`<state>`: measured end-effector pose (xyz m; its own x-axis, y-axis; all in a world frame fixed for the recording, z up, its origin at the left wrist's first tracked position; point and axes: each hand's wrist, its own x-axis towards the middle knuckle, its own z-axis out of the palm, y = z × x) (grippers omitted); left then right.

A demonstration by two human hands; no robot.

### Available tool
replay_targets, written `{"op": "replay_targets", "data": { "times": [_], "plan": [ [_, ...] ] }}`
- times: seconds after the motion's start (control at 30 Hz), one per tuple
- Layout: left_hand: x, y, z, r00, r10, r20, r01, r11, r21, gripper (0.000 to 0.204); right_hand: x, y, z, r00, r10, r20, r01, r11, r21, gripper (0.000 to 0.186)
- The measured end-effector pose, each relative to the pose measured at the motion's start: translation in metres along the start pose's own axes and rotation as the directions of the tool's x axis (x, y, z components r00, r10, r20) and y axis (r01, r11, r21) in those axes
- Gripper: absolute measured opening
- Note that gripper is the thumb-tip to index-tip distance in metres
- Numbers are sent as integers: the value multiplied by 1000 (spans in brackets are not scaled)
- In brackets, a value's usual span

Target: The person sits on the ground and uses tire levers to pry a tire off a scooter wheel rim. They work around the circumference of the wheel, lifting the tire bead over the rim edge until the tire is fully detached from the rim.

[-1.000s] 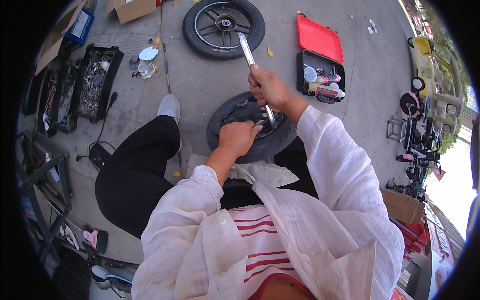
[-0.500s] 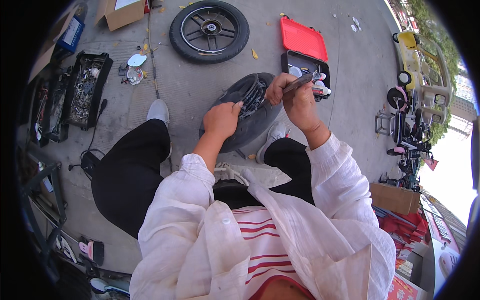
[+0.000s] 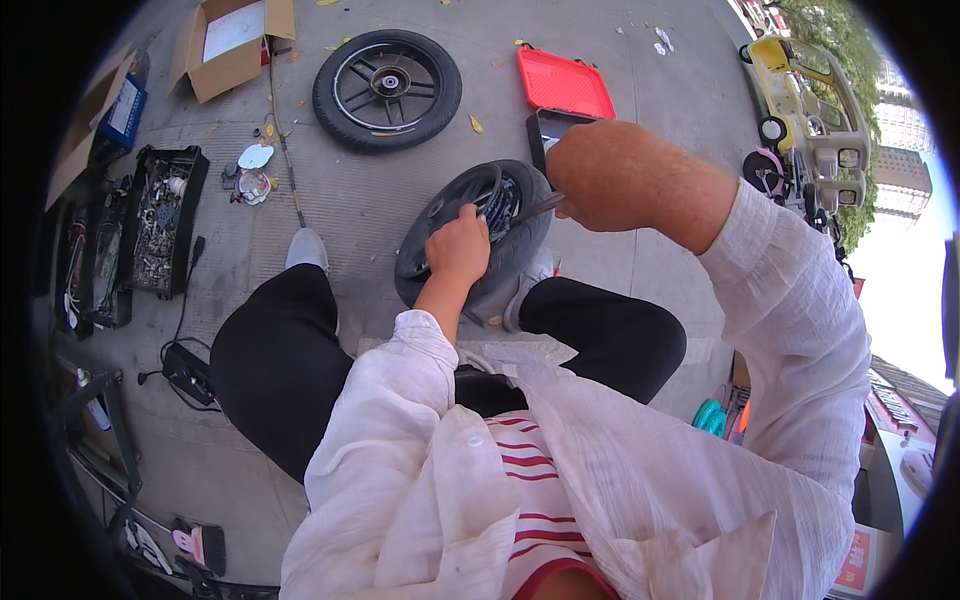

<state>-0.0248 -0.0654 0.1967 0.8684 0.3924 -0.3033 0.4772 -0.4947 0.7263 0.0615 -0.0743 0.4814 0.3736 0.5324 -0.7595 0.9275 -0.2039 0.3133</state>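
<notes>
The left hand (image 3: pixel 460 248) is closed on the edge of a tilted tyre (image 3: pixel 424 262) on the pavement (image 3: pixel 640 290); the right hand (image 3: pixel 600 175), apart, clenches a metal lever (image 3: pixel 541 207) at the tyre's right. Poor purchase could make the lever slip, bruising knuckles. Beyond the tyre: a spoked wheel (image 3: pixel 389 84).

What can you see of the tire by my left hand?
The black, rubbery-looking tire is tilted in front of you, near your right shoe. Its opening shows a raised, curved edge and dark wheel parts inside. Your left hand is at the opening. A metal lever in your right hand extends to its right side; contact is unclear.
</notes>
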Motion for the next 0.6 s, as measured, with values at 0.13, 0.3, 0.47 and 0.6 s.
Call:
{"op": "replay_targets", "data": {
  "times": [0.13,0.3,0.47,0.6],
  "plan": [
    [1,3,5,998,30,63,-29,999,-31,38,10,-12,22,990,25,138,1,982,-190,48],
    [4,-6,5,989,90,120,-90,996,-7,43,15,-15,20,930,-46,365,144,958,-247,24],
    [3,-10,7,978,147,147,-150,989,13,48,10,-12,26,945,-47,322,112,976,-186,17],
    [19,-8,-2,984,89,155,-90,996,0,52,-1,-3,39,958,12,285,22,993,-113,22]
  ]
}}
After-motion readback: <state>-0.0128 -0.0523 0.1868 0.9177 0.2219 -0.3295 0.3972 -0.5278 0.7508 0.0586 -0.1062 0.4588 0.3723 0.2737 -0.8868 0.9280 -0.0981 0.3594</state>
